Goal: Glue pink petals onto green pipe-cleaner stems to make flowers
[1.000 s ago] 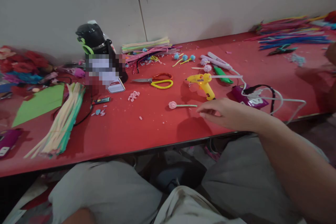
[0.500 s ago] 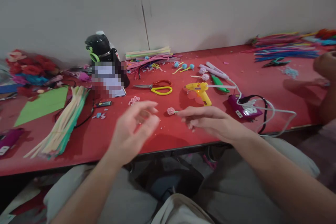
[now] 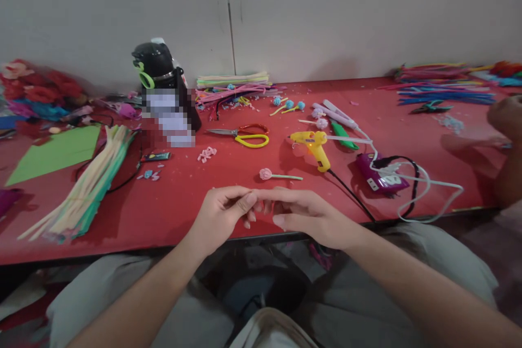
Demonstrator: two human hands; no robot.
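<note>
Near the table's front edge my two hands meet. My left hand (image 3: 222,217) is closed, its thumb and fingers pinched at the tip of my right index finger. My right hand (image 3: 316,216) holds nothing visible; its fingers reach toward the left hand, with the thumb apart from them. Just beyond them a small pink pipe-cleaner flower (image 3: 265,174) with a pale green stem lies on the red table (image 3: 228,174). Behind it are scissors (image 3: 253,140) with red and yellow handles, and a yellow glue gun (image 3: 313,148) with its glue stick. Pink snippets (image 3: 207,154) lie left of the flower.
At left are a bundle of cream and green pipe cleaners (image 3: 89,185), a green sheet (image 3: 57,152) and a black bottle (image 3: 157,62). A purple power strip (image 3: 381,176) with cables lies at right. Another person's arm (image 3: 508,147) rests at the far right.
My right hand has moved away from the flower, which now lies on the table with its stem showing. Both hands have come closer to me and now touch at the fingertips.
</note>
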